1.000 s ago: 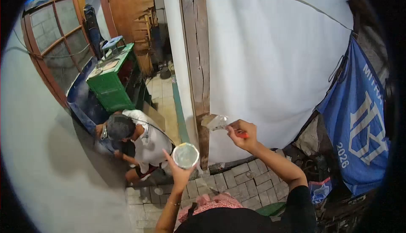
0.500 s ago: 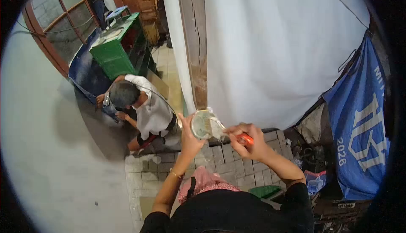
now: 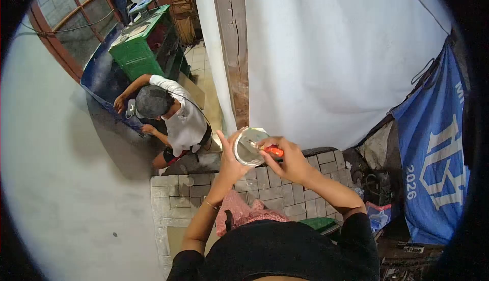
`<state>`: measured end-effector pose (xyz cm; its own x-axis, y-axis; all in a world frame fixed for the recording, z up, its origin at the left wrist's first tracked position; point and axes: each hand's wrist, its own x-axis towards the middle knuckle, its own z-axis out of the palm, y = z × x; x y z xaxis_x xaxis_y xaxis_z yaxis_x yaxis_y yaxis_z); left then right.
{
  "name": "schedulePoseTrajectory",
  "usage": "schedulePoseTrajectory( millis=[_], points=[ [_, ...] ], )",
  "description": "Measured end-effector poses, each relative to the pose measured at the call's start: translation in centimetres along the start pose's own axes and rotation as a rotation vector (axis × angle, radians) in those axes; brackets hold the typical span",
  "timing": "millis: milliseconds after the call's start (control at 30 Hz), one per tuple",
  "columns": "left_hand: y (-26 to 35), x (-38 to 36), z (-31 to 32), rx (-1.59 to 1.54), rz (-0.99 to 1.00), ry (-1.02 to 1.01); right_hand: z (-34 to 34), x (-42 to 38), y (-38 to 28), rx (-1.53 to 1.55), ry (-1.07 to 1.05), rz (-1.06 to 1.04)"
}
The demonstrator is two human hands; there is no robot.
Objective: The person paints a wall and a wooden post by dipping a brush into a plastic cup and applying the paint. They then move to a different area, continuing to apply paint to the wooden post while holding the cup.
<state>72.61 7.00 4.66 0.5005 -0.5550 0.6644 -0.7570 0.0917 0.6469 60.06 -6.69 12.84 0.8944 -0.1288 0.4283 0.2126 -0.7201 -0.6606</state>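
Observation:
A round pale container [image 3: 246, 153] is tilted toward the camera, with whitish matter on its rim. My left hand [image 3: 233, 154] holds it from the left side, its thumb raised beside the rim. My right hand [image 3: 288, 159] grips a tool with a red-orange handle [image 3: 274, 151] at the container's right side. The tool's working end reaches over the opening and is mostly hidden by my fingers.
Another person [image 3: 183, 118] crouches at the left beside a blue sheet [image 3: 104, 77]. Behind them stands a green cabinet [image 3: 135, 54]. White sheeting [image 3: 326, 62] hangs ahead, and a blue banner [image 3: 433, 148] hangs at the right above clutter. Paving [image 3: 275, 192] lies below.
My right hand and the tool have moved left, bringing the tool over the container's opening. The container has shifted slightly right. The other person's head and arm have moved.

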Motion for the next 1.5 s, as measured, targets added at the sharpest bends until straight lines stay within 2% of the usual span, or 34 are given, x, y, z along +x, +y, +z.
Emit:
schedulePoseTrajectory(
  millis=[67,167,333,400,433,467,533,567,600,667,700,733,800,833,1000,1067,1100,1200,1267,1333,1400,1467,1500],
  points=[
    [0.1,0.2,0.5,-0.13,0.013,0.019,0.3,-0.1,0.4,-0.007,0.059,0.003],
    [-0.2,0.8,1.0,-0.114,-0.021,0.01,-0.6,0.0,-0.1,0.026,0.224,-0.121],
    [0.2,1.6,0.2,-0.2,-0.171,-0.022,-0.3,0.4,-0.6,0.064,0.212,0.01],
    [-0.4,2.9,0.0,-0.164,-0.044,-0.033,0.2,0.9,-0.4,0.179,0.394,-0.131],
    [-0.2,3.1,-0.4,-0.16,-0.077,-0.039,0.6,0.4,-0.6,0.278,0.458,-0.147],
    [-0.4,3.3,-0.6,-0.166,-0.07,-0.038,-0.1,0.4,-0.8,0.27,0.46,-0.149],
    [-0.9,3.6,-0.8,-0.132,-0.093,-0.037,-1.6,0.4,-1.3,0.008,0.148,-0.317],
    [-0.8,3.7,-0.7,-0.089,-0.088,-0.063,-1.7,0.1,-1.7,0.122,0.202,-0.153],
    [-1.1,4.0,-0.7,-0.088,-0.08,-0.062,-1.4,0.3,-1.9,0.119,0.206,-0.159],
    [-1.3,4.8,-0.8,-0.087,-0.08,-0.113,-1.1,0.8,-2.2,0.388,0.57,-0.253],
    [-0.8,5.2,-0.6,-0.243,-0.167,-0.062,-1.4,0.6,-2.2,0.419,0.591,-0.198],
    [-0.9,5.5,-0.6,-0.239,-0.151,-0.059,-2.1,1.0,-2.2,0.417,0.596,-0.215],
    [-2.0,5.8,-0.7,-0.205,-0.136,-0.087,-3.6,2.1,-2.9,0.111,0.436,-0.146],
    [-2.4,6.0,-0.7,-0.204,-0.159,-0.084,-4.3,2.6,-2.9,-0.013,0.429,-0.161],
    [-5.2,7.8,-1.3,-0.226,-0.206,-0.079,-4.0,4.6,-2.8,0.006,0.516,-0.023],
    [-6.4,8.7,-1.5,-0.305,-0.264,-0.001,-3.8,5.6,-2.1,0.081,0.578,-0.062],
    [-6.1,9.1,-1.7,-0.232,-0.23,0.021,-3.8,6.9,-2.9,0.102,0.642,-0.087],
    [-7.3,8.7,-1.6,-0.267,-0.253,0.006,-3.8,10.4,-4.3,0.055,0.756,-0.163],
    [-7.1,8.7,-1.9,-0.285,-0.253,-0.01,-2.9,14.2,-4.0,0.099,0.924,-0.344],
    [-7.2,8.4,-2.1,-0.346,-0.269,-0.008,-2.3,15.9,-1.9,0.022,0.951,-0.412],
    [-7.5,7.6,-2.1,-0.365,-0.299,-0.003,-0.9,16.6,0.5,-0.22,0.909,-0.219],
    [-7.9,7.0,-2.3,-0.385,-0.328,0.004,1.7,15.9,4.8,-0.482,0.964,-0.405],
    [-8.0,6.7,-2.4,-0.401,-0.357,0.016,3.7,14.4,7.4,-0.405,0.926,-0.31]
  ],
)
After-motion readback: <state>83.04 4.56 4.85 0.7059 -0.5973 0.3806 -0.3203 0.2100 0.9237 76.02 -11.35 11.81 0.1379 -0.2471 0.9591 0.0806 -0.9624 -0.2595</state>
